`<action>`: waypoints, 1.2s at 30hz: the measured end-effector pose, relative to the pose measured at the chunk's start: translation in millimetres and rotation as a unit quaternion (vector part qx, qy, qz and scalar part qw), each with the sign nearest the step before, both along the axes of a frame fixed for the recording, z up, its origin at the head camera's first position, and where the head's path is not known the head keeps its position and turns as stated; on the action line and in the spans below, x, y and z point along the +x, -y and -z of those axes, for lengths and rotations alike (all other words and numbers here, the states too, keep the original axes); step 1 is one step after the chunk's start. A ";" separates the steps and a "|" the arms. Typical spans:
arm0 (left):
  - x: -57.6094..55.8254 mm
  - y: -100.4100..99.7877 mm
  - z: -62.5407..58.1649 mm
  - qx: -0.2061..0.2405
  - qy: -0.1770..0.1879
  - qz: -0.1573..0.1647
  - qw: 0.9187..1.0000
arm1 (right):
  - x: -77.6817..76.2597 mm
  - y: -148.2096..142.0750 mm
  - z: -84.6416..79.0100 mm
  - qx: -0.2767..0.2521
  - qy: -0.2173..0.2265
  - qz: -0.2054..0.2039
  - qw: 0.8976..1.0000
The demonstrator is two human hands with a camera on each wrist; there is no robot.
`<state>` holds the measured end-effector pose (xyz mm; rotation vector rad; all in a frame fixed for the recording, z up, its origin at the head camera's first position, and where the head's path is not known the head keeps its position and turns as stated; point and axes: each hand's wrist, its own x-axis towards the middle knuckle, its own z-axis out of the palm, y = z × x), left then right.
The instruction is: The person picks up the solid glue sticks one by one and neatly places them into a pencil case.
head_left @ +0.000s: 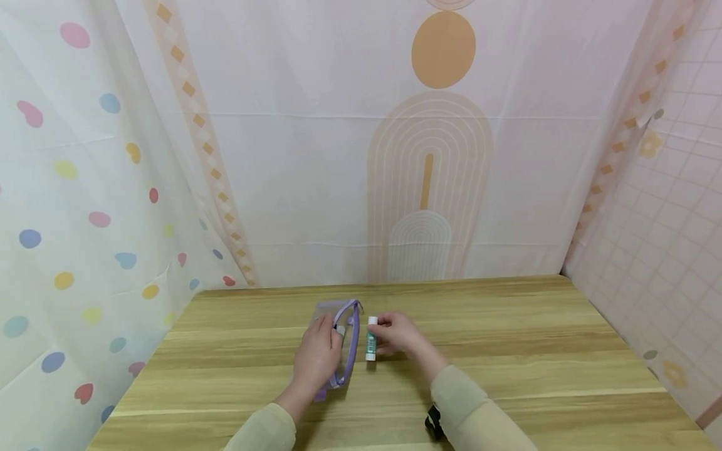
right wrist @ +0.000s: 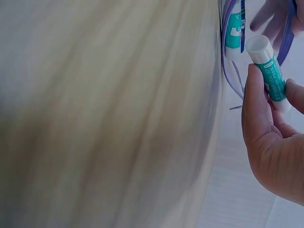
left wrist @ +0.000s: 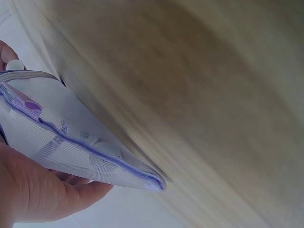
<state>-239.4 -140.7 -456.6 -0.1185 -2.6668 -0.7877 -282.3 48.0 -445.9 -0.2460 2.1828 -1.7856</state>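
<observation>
A mesh zip pouch (head_left: 351, 351) with purple edging stands with its mouth open toward the right. My left hand (head_left: 318, 354) grips its left side; in the left wrist view the thumb lies along the pale mesh (left wrist: 71, 156). Just right of the opening, my right hand (head_left: 397, 332) pinches a white and green glue stick (right wrist: 270, 73) between thumb and fingers. The stick is apart from the pouch in the head view. Inside the pouch, the right wrist view shows another green and white glue stick (right wrist: 233, 33) beside a narrow dark blue item (right wrist: 242, 23).
The wooden table (head_left: 507, 351) extends to both sides of the hands. A patterned curtain (head_left: 304, 188) hangs behind it, with more hangings at left and right. A black object (head_left: 433, 423) shows beside the right sleeve.
</observation>
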 end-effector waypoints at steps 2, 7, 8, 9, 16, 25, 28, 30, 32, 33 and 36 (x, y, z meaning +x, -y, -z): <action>-0.1 0.0 -0.2 0.000 0.001 0.001 1.000 | -1.0 4.4 0.3 0.000 0.003 0.000 1.000; -0.4 0.2 -0.1 -0.001 0.002 0.004 1.000 | -4.2 14.5 3.7 0.001 0.003 -0.004 1.000; -0.5 0.2 0.0 -0.002 0.003 0.005 1.000 | -4.8 16.4 4.3 0.001 0.004 -0.003 1.000; -0.5 0.3 0.1 -0.002 0.004 0.005 1.000 | -5.2 18.3 4.6 0.002 0.005 -0.002 1.000; 0.2 0.7 0.1 -0.008 0.003 0.009 1.000 | -5.4 30.9 4.4 0.011 0.016 0.008 1.000; -0.1 0.4 -0.7 -0.011 0.005 0.007 1.000 | -4.7 41.6 8.0 0.017 0.034 0.022 0.999; -0.6 0.1 -0.5 -0.012 0.007 0.006 1.000 | -3.2 44.0 7.3 0.013 0.046 0.026 0.999; -1.1 0.1 0.1 -0.010 0.007 0.007 1.000 | -2.6 45.4 7.2 0.008 0.054 0.028 0.998; -1.3 0.2 0.3 -0.009 0.006 0.007 1.000 | -1.9 46.4 6.6 0.000 0.064 0.032 0.997; -1.3 0.3 0.4 -0.008 0.006 0.007 1.000 | -1.7 46.8 6.4 -0.004 0.068 0.033 0.997; -2.0 0.6 0.4 -0.005 0.006 0.006 1.000 | -1.3 47.5 5.8 -0.011 0.075 0.035 0.997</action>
